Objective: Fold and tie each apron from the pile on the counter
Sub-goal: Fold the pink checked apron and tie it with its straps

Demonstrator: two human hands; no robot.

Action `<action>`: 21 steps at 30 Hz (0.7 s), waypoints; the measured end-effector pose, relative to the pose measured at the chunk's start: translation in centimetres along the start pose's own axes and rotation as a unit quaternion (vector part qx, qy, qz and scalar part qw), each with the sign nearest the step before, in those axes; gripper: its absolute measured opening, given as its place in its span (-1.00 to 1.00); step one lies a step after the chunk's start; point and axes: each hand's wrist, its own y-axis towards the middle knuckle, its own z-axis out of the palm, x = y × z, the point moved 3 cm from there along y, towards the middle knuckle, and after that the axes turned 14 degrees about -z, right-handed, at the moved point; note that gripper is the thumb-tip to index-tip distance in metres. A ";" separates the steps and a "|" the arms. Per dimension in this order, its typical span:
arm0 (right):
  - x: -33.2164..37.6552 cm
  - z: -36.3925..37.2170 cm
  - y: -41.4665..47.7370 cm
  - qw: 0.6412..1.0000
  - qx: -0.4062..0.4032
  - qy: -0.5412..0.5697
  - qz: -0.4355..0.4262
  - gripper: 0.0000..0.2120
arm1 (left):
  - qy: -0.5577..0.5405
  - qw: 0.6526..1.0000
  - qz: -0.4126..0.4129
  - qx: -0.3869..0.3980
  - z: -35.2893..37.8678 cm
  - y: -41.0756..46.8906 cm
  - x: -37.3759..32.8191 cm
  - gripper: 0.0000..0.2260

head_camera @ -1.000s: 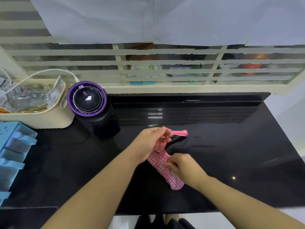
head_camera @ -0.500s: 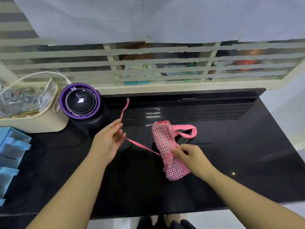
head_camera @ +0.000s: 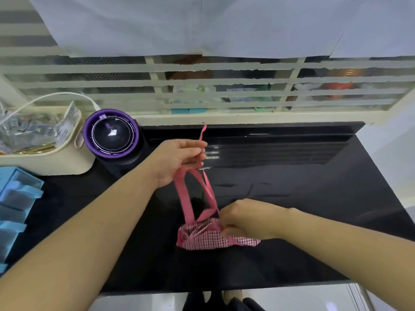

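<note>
A pink checked apron (head_camera: 203, 237), rolled into a short bundle, lies crosswise on the black counter (head_camera: 303, 198). My right hand (head_camera: 243, 221) pinches the bundle at its top middle, where the pink straps (head_camera: 187, 196) meet it. My left hand (head_camera: 179, 160) is raised above and behind the bundle and grips the straps, pulling a loop and a thin tie upward. The tie's loose end sticks up past my fingers. No pile of other aprons is in view.
A black appliance with a purple rim (head_camera: 111, 136) stands at the back left. Beside it sits a cream basket (head_camera: 51, 162) of packets with a white cord. Blue trays (head_camera: 15, 205) line the left edge. A slatted window (head_camera: 224, 86) backs the counter.
The bundle has turned from lengthwise to crosswise and sits nearer me. My left hand moved right and up, taking the strap loop along with the tie. My right hand stays on the bundle.
</note>
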 end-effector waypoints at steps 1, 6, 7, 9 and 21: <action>-0.6 -0.3 -0.3 0.999 -0.013 0.022 0.028 -0.77 | 0.039 0.999 0.033 -0.006 0.3 -0.7 -0.4 -0.83; -3.5 -0.2 -1.6 0.982 -0.072 0.122 0.128 -0.76 | 0.247 0.949 0.179 -0.086 1.4 -4.8 0.5 -0.78; -3.9 -0.1 -1.6 0.977 -0.080 0.134 0.144 -0.75 | 0.263 0.938 0.210 -0.088 1.9 -5.6 1.4 -0.78; -4.5 0.5 -1.6 0.971 -0.087 0.146 0.171 -0.68 | 0.317 0.898 0.292 -0.086 3.1 -7.1 3.1 -0.81; -1.7 1.0 1.8 0.984 0.033 0.116 0.128 -0.72 | 0.481 0.844 0.142 -0.190 4.4 0.5 -3.4 -0.78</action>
